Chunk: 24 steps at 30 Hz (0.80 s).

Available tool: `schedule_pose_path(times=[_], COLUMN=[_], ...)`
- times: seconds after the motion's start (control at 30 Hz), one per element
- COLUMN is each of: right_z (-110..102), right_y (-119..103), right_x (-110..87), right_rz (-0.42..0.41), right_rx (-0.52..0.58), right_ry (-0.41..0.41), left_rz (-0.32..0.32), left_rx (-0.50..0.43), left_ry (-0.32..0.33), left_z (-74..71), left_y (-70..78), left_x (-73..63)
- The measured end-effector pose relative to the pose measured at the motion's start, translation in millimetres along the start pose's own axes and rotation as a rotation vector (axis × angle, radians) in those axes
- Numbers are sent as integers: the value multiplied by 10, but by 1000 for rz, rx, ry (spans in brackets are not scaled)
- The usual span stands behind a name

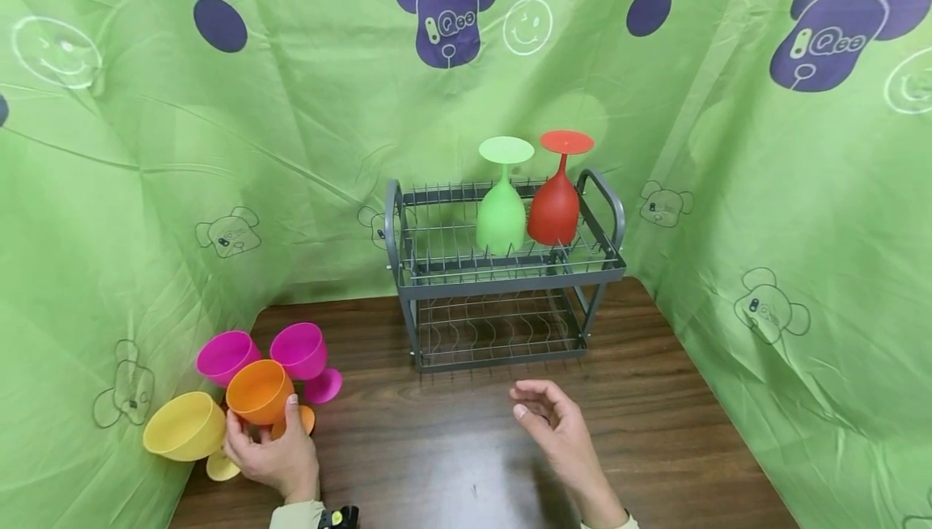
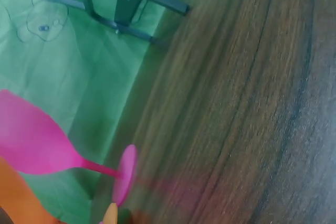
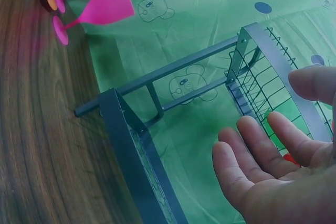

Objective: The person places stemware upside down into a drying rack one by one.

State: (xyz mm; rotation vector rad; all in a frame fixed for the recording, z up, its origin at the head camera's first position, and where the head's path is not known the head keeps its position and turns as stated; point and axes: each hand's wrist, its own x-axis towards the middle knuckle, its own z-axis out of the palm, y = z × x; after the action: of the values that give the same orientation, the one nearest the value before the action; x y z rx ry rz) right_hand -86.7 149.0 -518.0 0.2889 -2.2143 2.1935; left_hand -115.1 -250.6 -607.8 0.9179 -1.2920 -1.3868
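Note:
At the left of the head view my left hand (image 1: 275, 454) grips the bowl of an orange wine glass (image 1: 256, 393), thumb on its right side and fingers on its left. Two magenta wine glasses (image 1: 298, 351) stand just behind it, and a yellow wine glass (image 1: 185, 428) is at its left. My right hand (image 1: 564, 436) hovers over the table in front of the rack, fingers loosely bent and holding nothing. A two-tier grey dish rack (image 1: 510, 280) stands at the back. On its upper tier, a green wine glass (image 1: 501, 217) and a red wine glass (image 1: 555, 209) rest upside down.
The brown wooden table (image 1: 437, 448) lies under everything. Green printed cloth (image 1: 306, 108) hangs behind and along both sides, close to the yellow glass. The rack's lower wire tier (image 1: 502, 327) sits near the tabletop, and a curved handle (image 1: 607, 205) rises at its right end.

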Motion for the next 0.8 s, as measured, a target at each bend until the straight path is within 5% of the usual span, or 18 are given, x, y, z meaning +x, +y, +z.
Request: schedule_pose_path(times=[0.3, 0.43, 0.57, 0.8], right_z=[-30, -42, -42, -17], right_y=[0, -26, -31, -43], right_x=[7, 11, 11, 8], right_rz=[-25, -34, -36, -46], right_rx=[16, 11, 0, -6], right_ry=[-45, -51, -58, -88], left_rz=[127, 193, 257, 326], left_rx=[62, 96, 116, 231], left_ry=[-49, -88, -183, -366], left_z=[-194, -279, -339, -450], left_y=[242, 480, 744, 807], left_x=[-55, -151, -268, -210])
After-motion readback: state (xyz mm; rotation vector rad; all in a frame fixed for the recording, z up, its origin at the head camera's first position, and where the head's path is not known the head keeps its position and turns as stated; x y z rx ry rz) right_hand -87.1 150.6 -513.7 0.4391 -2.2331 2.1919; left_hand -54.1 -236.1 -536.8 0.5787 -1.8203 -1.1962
